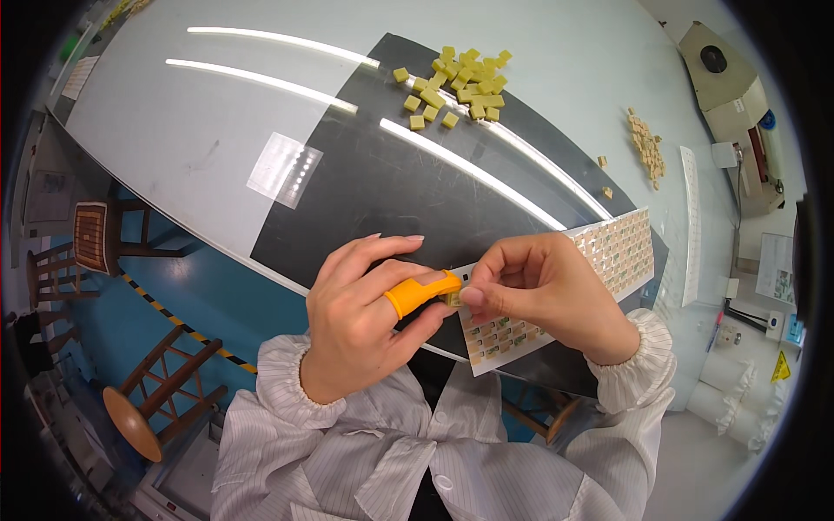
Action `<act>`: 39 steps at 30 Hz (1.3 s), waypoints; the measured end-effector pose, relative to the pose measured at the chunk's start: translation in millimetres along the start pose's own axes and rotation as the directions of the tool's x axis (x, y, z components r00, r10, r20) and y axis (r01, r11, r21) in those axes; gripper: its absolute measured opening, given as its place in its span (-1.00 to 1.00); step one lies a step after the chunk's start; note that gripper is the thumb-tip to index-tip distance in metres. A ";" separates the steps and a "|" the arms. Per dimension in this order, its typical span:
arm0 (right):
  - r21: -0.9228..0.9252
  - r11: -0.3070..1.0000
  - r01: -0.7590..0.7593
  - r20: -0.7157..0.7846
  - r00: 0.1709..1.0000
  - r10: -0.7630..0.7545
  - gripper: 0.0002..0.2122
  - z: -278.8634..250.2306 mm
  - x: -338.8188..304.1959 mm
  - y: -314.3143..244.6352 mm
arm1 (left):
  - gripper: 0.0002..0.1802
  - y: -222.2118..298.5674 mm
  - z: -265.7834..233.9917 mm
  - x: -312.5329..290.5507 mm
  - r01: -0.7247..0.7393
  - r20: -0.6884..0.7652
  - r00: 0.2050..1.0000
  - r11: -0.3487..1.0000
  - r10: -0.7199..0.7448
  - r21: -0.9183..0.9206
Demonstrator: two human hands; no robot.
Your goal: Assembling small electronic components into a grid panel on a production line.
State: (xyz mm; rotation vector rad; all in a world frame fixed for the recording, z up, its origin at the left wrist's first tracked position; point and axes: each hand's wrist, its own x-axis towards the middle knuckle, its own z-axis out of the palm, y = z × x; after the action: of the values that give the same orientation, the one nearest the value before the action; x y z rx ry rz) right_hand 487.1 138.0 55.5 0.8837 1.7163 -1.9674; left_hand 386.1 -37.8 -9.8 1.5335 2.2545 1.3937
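Left hand (356, 313): orange finger guard (420, 293) on one finger; guard and thumb closed on a small block
Right hand (556, 295): thumb and forefinger pinched at the same block, from three o'clock
Small block (453, 298): pale green, between both hands' fingertips, mostly hidden
Hazard, block: could slip if one pinch eases, with so little surface to grip
Sheet (480, 367): white, rows of small pieces, three o'clock, partly behind right hand
Hazard, sheet: rows might shift, should the right wrist brush them
Mat (347, 200): dark, glossy, beyond the hands
Clear bag (285, 169): flat, ten o'clock
Tan bits (646, 149): loose, two o'clock; strays could scatter if nudged
Yellow-green blocks (462, 76): heap, twelve o'clock
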 end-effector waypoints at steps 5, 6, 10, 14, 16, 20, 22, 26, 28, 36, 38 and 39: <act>-0.003 1.000 0.000 0.002 1.000 0.000 -0.91 0.7 0.6 0.5 | -0.82 -1.3 0.7 -1.1 -0.011 0.008 1.000 1.000 0.010 0.002; -0.008 1.000 -0.001 0.001 1.000 0.001 -0.91 1.0 0.9 0.5 | -0.82 -1.2 0.5 -1.2 -0.010 0.008 1.000 1.000 0.010 0.002; -0.009 1.000 -0.005 -0.002 1.000 0.005 -0.91 1.4 0.7 -0.8 | -0.82 -0.8 0.3 -1.3 -0.004 0.006 1.000 1.000 0.004 0.001; -0.003 1.000 -0.001 0.006 1.000 0.001 -0.90 0.8 1.4 0.2 | -0.82 0.3 -1.1 -0.1 0.002 0.008 1.000 1.000 -0.002 -0.001; 0.000 1.000 -0.003 0.004 1.000 0.003 -0.89 0.9 1.3 0.4 | -0.82 0.4 -0.9 -0.4 0.004 0.009 1.000 1.000 -0.004 -0.001; 0.002 1.000 0.005 0.009 1.000 -0.005 -0.89 0.7 1.6 1.9 | -0.82 0.3 -1.1 -0.5 0.001 0.009 1.000 1.000 -0.001 -0.002; -0.002 1.000 0.005 0.004 1.000 -0.005 -0.89 1.6 1.1 1.5 | -0.82 1.5 -1.5 -0.8 0.012 0.005 1.000 1.000 -0.012 -0.007; -0.007 1.000 -0.007 -0.003 1.000 0.007 -0.90 1.9 1.7 0.1 | -0.81 0.1 -1.4 0.1 0.006 0.004 1.000 1.000 -0.006 -0.009; -0.004 1.000 0.006 -0.017 1.000 -0.006 -0.90 3.3 1.5 1.3 | -0.81 0.1 -1.6 0.1 0.001 0.004 1.000 1.000 -0.001 -0.008; -0.318 0.945 0.070 -0.043 0.995 -0.089 -0.85 10.5 2.5 -0.5 | -0.72 -3.6 1.6 -2.1 -0.037 -0.007 0.999 0.999 0.037 0.010; -0.366 0.930 0.028 -0.015 0.999 -0.036 -0.85 9.6 2.0 -1.3 | -0.72 -3.8 2.3 -1.4 -0.045 -0.008 0.999 0.999 0.045 0.003; -0.374 0.925 0.061 -0.005 0.998 -0.067 -0.85 9.5 0.3 -0.7 | -0.72 -3.8 2.7 -1.2 -0.047 -0.008 0.999 0.999 0.047 0.003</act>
State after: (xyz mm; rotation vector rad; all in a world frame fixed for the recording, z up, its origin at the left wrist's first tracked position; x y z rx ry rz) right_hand 484.4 128.9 56.3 0.7155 2.0608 -1.5894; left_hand 385.4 -37.3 -14.5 1.5947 2.2402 1.4121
